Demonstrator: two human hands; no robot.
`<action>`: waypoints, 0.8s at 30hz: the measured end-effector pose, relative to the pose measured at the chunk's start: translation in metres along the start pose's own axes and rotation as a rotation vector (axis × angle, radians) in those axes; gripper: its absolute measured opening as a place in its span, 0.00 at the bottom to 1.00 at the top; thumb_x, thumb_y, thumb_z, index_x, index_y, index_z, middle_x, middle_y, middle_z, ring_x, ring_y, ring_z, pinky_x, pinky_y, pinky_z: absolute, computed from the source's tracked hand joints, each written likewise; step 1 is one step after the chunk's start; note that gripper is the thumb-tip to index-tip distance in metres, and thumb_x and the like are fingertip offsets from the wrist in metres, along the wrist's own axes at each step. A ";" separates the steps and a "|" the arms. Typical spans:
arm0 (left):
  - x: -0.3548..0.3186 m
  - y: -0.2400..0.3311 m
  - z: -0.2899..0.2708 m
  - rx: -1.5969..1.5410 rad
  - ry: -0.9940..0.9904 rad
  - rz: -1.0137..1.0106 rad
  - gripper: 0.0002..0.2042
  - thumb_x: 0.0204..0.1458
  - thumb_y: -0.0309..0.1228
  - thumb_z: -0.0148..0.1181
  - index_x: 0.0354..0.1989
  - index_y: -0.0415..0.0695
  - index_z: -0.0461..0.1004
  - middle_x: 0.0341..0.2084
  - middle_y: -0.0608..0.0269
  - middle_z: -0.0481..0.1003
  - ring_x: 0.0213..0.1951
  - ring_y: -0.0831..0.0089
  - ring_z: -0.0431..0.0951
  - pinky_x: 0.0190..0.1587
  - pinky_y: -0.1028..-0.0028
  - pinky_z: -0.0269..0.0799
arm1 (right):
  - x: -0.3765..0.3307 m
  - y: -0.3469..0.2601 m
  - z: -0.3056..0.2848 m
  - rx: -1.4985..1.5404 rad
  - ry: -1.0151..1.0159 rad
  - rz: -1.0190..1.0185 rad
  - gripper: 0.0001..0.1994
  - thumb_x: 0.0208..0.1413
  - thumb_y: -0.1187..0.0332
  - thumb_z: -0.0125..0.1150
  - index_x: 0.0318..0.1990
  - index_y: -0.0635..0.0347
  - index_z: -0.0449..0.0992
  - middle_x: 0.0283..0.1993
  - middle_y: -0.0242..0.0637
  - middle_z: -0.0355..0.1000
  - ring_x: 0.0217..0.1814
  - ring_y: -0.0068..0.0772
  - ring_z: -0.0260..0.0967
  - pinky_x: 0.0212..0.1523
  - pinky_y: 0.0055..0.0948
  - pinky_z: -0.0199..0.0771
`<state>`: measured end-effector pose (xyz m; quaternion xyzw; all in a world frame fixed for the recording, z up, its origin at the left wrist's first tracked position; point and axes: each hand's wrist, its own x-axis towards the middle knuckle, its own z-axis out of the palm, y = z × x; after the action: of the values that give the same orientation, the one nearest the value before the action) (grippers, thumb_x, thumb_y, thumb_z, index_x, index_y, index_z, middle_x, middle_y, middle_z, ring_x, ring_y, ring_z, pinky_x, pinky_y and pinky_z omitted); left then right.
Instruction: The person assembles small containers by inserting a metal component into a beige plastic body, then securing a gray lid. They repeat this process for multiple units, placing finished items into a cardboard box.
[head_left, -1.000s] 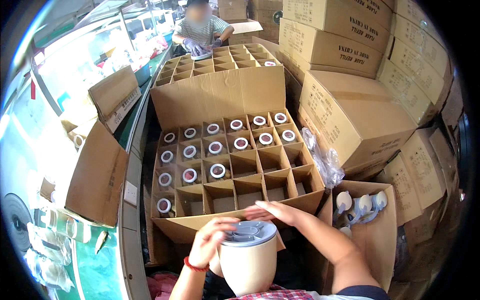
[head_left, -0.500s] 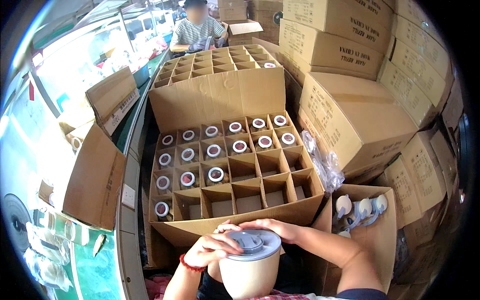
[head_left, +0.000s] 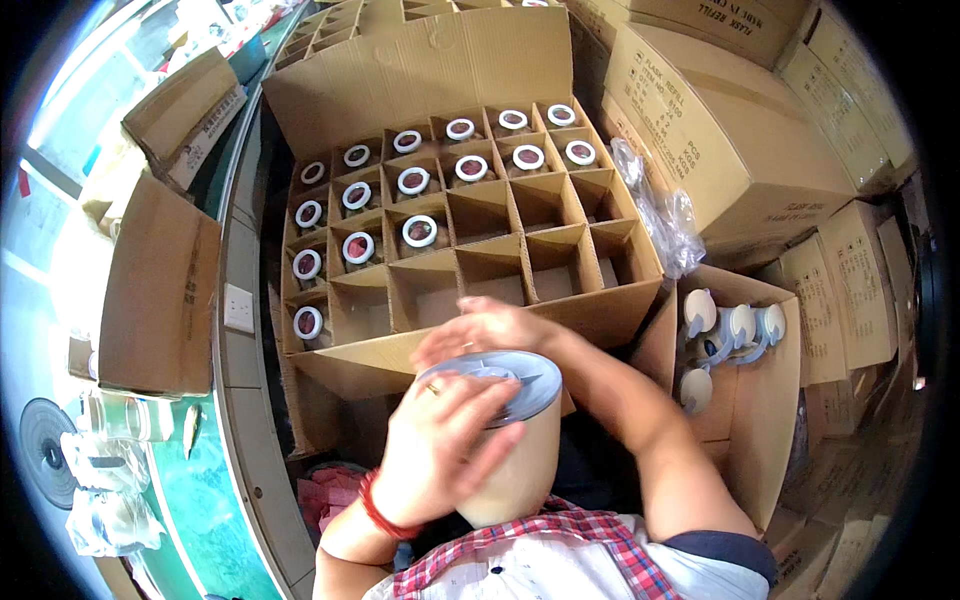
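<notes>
Left hand clamped over the near side of a cream cylindrical container, fingers spread across its grey-white lid; red band at the wrist. Right hand curled over the lid's far edge, gripping. Container held upright, close to the chest, just short of the divided carton.

Far left: open empty carton on its side by the counter. Centre: divided carton, left and back cells filled with white-ringed tops, near-right cells bare. Right: open box of cream parts; crumpled clear plastic bag; stacked sealed cartons.
</notes>
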<state>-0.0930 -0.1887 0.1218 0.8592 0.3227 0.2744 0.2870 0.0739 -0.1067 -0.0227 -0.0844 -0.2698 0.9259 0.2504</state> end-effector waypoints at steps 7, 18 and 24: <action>0.001 -0.013 0.008 -0.078 -0.025 0.056 0.07 0.50 0.35 0.64 0.32 0.46 0.82 0.35 0.69 0.80 0.47 0.68 0.76 0.61 0.58 0.59 | -0.023 0.010 0.000 -0.105 -0.061 -0.143 0.25 0.66 0.58 0.42 0.59 0.72 0.68 0.62 0.48 0.67 0.63 0.37 0.64 0.68 0.33 0.57; -0.014 -0.146 0.039 -1.225 -0.134 0.154 0.16 0.58 0.43 0.56 0.35 0.42 0.82 0.46 0.46 0.74 0.61 0.42 0.62 0.64 0.43 0.48 | -0.101 -0.008 0.039 -1.025 0.547 0.022 0.34 0.67 0.43 0.35 0.61 0.68 0.66 0.59 0.49 0.70 0.62 0.42 0.67 0.64 0.33 0.62; 0.000 -0.016 0.001 -0.165 0.058 -0.058 0.12 0.50 0.34 0.64 0.39 0.41 0.80 0.41 0.57 0.78 0.48 0.59 0.76 0.59 0.58 0.63 | 0.001 0.008 -0.018 -0.008 0.058 0.078 0.34 0.66 0.45 0.35 0.60 0.72 0.66 0.61 0.51 0.67 0.64 0.38 0.64 0.67 0.34 0.58</action>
<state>-0.0984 -0.1793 0.1104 0.8145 0.3320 0.3166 0.3553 0.0747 -0.1036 -0.0426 -0.1227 -0.2628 0.9310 0.2214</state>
